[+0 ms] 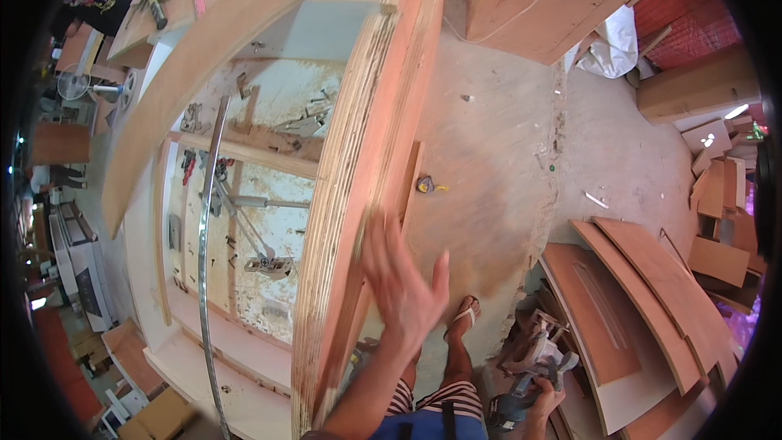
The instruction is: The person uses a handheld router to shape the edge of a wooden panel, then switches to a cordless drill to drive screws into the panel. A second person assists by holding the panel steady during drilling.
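My left hand (401, 275) is stretched out with its thumb apart, its fingertips at the side of a long wooden frame's layered plywood edge (344, 155). The fingers are slightly blurred; whether they press on the wood I cannot tell. Down at the right, my right hand (547, 399) is wrapped round a handheld power tool (533, 354) with a blue-green body and a grey metal base. Its exact kind is unclear. Left of the plywood edge, a long thin metal strip (209, 220) crosses over the frame's open compartments.
Inside the compartments lie hardware, a folding metal arm (259, 259) and sawdust. A tape measure (425, 184) rests on the floor by the frame. Plywood panels (643, 293) lean at the right. A large wooden box (546, 0) stands ahead. A hammer (155, 10) lies far left.
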`<state>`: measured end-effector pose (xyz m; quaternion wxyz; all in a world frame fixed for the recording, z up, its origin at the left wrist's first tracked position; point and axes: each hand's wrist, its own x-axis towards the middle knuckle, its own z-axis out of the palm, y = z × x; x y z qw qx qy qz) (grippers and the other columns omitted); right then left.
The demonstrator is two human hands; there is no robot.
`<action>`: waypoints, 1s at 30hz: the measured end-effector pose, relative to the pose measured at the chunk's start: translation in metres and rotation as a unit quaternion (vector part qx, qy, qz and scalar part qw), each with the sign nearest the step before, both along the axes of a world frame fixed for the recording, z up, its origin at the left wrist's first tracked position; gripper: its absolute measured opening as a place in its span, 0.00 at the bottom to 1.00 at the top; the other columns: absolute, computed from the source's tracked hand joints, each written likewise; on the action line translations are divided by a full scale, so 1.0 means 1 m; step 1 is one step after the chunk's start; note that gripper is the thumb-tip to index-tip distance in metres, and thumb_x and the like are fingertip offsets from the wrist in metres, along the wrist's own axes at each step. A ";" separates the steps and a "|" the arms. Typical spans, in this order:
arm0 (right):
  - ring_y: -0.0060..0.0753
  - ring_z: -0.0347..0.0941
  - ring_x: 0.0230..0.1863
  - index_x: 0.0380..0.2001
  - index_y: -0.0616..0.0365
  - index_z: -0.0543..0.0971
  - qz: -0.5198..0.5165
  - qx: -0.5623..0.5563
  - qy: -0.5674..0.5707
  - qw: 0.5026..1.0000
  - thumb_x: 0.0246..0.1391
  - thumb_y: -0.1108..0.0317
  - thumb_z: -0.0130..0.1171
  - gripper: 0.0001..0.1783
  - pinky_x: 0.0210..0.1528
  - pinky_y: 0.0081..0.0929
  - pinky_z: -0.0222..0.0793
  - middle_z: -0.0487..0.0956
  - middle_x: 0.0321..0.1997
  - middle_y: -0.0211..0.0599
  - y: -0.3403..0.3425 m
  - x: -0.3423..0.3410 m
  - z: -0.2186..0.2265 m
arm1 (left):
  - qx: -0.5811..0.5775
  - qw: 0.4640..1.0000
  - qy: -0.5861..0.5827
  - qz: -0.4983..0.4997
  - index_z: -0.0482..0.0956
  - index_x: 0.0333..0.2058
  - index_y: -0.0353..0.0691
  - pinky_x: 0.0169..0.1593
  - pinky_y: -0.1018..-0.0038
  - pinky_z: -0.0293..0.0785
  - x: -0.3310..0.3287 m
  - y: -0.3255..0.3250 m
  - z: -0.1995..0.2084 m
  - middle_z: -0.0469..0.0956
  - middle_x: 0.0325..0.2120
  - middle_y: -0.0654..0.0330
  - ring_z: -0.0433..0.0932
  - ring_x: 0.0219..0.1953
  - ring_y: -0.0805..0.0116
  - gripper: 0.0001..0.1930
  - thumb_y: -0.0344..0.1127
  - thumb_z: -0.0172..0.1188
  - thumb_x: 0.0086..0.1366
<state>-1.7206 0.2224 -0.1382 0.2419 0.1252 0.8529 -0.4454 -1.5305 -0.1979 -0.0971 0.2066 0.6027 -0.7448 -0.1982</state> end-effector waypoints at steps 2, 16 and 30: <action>0.32 0.74 0.18 0.31 0.67 0.79 0.026 -0.038 0.005 0.999 0.45 0.75 0.61 0.08 0.22 0.29 0.71 0.78 0.22 0.38 -0.011 0.008 0.006 | -0.045 0.999 -0.009 -0.019 0.55 0.76 0.28 0.78 0.44 0.52 -0.032 -0.060 -0.014 0.57 0.74 0.33 0.55 0.77 0.33 0.51 0.48 0.72 0.64; 0.27 0.74 0.25 0.32 0.66 0.81 0.089 -0.063 -0.036 0.993 0.48 0.75 0.63 0.07 0.31 0.25 0.69 0.80 0.26 0.35 -0.084 0.046 0.040 | -0.061 0.937 0.318 -0.132 0.80 0.57 0.34 0.57 0.55 0.79 -0.118 -0.076 -0.036 0.83 0.51 0.44 0.82 0.54 0.44 0.21 0.38 0.69 0.69; 0.40 0.77 0.31 0.48 0.61 0.78 0.088 -0.382 -0.426 0.816 0.56 0.68 0.63 0.17 0.38 0.35 0.76 0.82 0.35 0.44 -0.160 0.080 0.052 | 0.398 0.864 0.296 0.084 0.72 0.66 0.33 0.66 0.59 0.73 0.136 0.264 0.022 0.80 0.58 0.43 0.80 0.61 0.51 0.44 0.64 0.72 0.65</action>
